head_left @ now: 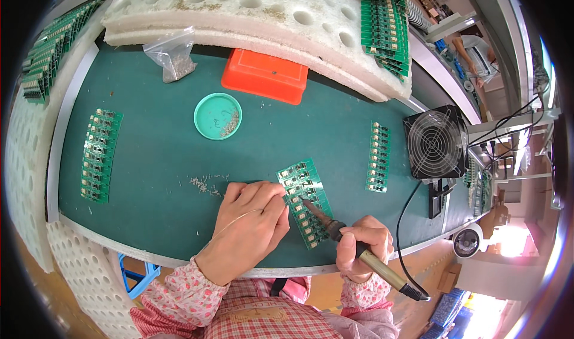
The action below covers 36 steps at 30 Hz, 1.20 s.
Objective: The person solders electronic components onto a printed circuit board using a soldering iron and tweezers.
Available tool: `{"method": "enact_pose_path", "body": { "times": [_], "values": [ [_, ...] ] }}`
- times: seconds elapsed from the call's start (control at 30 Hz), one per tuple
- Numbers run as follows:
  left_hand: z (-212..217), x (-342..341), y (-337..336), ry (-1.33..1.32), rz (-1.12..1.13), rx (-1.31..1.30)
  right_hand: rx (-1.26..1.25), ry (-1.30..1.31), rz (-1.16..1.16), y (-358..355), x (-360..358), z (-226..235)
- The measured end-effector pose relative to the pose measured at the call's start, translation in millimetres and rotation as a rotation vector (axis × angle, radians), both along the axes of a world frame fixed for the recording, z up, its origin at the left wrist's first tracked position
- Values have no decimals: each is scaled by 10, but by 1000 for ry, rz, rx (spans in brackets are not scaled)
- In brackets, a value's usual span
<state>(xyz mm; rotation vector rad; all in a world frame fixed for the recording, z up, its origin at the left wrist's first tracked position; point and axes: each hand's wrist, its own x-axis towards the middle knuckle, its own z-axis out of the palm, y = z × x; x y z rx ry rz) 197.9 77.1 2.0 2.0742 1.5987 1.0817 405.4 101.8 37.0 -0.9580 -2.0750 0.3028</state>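
My right hand [366, 243] is closed around the handle of a soldering iron [375, 266]. The iron's dark tip rests at or just over a green circuit board panel [311, 186] lying at a slant on the mat. At that panel's left edge my left hand [248, 219] has its fingers curled together. Whatever they pinch is hidden, and a thin pale strand runs across the back of that hand. Beside it lies a scatter of tiny pale parts [206, 185]. More such parts sit in a round turquoise lid [206, 128].
Other panels lie left [100, 156] and right [378, 156]. Behind are an upturned red bin [263, 79], a plastic bag of small parts [176, 61] and a white foam block [239, 22] with stacked panels [385, 31]. A black fan [435, 141] stands right. A person [478, 55] is farther back.
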Motion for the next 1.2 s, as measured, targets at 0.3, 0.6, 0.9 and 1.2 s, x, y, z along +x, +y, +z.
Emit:
{"method": "enact_pose_path", "body": {
  "times": [0.3, 0.6, 0.9, 1.2],
  "values": [
    [-3, -12, 17, 41, -22, -15, 16, 26, 83, 58, -68, -40],
    [-23, 3, 16, 68, -17, -25, 37, -28, 116, 74, -108, -56],
    [-23, 3, 18, 67, -26, -21, 204, -148, 170, 57, -147, -28],
    [-29, 0, 19, 64, -26, -20, 132, -114, 158, 29, -109, -15]
  ]
}}
